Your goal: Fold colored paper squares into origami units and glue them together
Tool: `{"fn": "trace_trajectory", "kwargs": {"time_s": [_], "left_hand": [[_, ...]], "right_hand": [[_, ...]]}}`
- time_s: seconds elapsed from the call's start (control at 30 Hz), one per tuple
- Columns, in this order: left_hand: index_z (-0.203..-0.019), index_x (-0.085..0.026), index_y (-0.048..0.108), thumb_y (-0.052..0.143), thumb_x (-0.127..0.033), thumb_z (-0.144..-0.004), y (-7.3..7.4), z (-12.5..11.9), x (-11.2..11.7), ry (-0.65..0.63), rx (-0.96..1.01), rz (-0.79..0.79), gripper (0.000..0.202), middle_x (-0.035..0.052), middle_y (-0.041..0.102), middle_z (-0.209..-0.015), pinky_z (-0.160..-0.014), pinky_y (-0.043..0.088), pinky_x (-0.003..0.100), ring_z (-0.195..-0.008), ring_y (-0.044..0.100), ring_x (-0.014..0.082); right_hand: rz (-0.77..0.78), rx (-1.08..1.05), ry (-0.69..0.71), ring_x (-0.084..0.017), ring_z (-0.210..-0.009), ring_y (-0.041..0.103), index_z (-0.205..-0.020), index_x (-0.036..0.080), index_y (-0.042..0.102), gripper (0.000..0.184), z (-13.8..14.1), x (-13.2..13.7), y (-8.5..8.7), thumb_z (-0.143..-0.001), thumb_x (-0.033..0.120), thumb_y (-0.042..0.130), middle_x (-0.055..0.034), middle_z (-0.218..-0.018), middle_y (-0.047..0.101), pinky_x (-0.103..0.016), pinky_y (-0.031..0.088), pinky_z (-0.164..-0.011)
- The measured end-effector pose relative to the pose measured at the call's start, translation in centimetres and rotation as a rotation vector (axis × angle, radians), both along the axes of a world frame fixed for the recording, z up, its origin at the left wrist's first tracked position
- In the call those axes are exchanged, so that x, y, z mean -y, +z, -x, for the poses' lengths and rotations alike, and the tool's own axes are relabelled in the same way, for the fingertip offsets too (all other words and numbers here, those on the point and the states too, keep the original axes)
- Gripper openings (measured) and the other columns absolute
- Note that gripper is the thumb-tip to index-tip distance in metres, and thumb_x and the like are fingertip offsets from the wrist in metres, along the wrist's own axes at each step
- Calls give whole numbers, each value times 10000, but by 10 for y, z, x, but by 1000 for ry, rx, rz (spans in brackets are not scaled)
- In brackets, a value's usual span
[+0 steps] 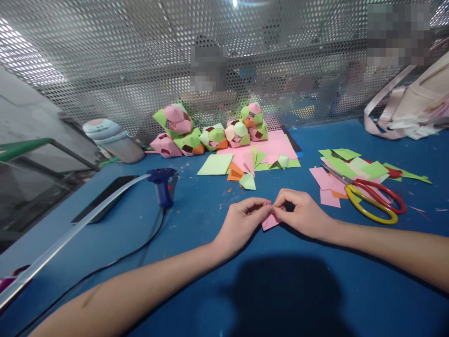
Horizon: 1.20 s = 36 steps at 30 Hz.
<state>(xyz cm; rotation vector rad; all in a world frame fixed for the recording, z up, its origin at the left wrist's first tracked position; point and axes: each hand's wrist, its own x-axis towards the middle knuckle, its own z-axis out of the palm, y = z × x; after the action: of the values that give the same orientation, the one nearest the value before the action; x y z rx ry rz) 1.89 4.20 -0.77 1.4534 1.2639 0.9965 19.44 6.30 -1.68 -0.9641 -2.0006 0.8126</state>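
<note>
Both grips are in a narrow pinch. The left hand (238, 222) and the right hand (304, 211) hold the pink paper (271, 223) between their fingertips, near the middle of the desk (196, 206).

Containers: the bottle (122, 144), lidded, leans at the left rear. The bag (421, 100) stands at the right rear. The contents of both are hidden. The paper balls (213, 136) have openings; the interiors appear dark.

Edges: the rear of the desk meets the perforated screen (126, 75). The left edge runs diagonally.

Room: blue surface extends from the left hand to the glue gun (164, 187), whose cord (164, 216) trails toward the lower left. To the right, scissors (372, 216) overlap the scraps (373, 169), near the right forearm. Paper sheets (277, 142) lie beyond the hands.
</note>
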Motion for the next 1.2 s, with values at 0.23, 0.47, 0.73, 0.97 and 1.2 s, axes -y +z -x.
{"fn": "trace_trajectory", "kwargs": {"time_s": [0.23,0.47,0.73,0.97,1.2], "left_hand": [[-833,-171,719,635,-324,-793,-2,2,-1,-26,-31,-66,180,31,719,-836,-738,491,259,-792,636,165],[-793,-166,707,616,-338,-809,-3,4,-1,-16,-29,-103,195,28,703,-788,-717,474,256,-749,613,153],[-887,-147,645,617,-356,-809,-5,3,-4,34,197,-12,225,37,675,-844,-718,474,254,-761,604,137],[-1015,-144,602,661,-294,-769,-3,-1,-3,12,250,49,294,69,673,-993,-788,483,261,-881,621,151],[-1039,-153,671,570,-346,-835,-9,0,-4,-66,130,87,298,31,693,-843,-778,514,302,-779,642,157]], "right_hand": [[-55,23,-5,-112,-647,519,-676,182,554,150,0,2,-1,-823,155,569,20,-666,564,-254,408,-639],[-27,6,6,-118,-672,534,-733,183,595,139,0,1,2,-860,224,559,8,-700,581,-253,423,-645],[-15,2,-77,-122,-702,556,-805,184,606,92,1,-1,1,-861,232,551,-1,-760,612,-253,435,-652],[-22,-34,-145,-121,-658,561,-742,186,588,137,0,-2,0,-853,263,565,4,-710,623,-246,437,-613],[-73,-38,-116,-113,-652,544,-744,183,593,105,0,-2,0,-842,182,556,8,-704,599,-247,429,-621]]}}
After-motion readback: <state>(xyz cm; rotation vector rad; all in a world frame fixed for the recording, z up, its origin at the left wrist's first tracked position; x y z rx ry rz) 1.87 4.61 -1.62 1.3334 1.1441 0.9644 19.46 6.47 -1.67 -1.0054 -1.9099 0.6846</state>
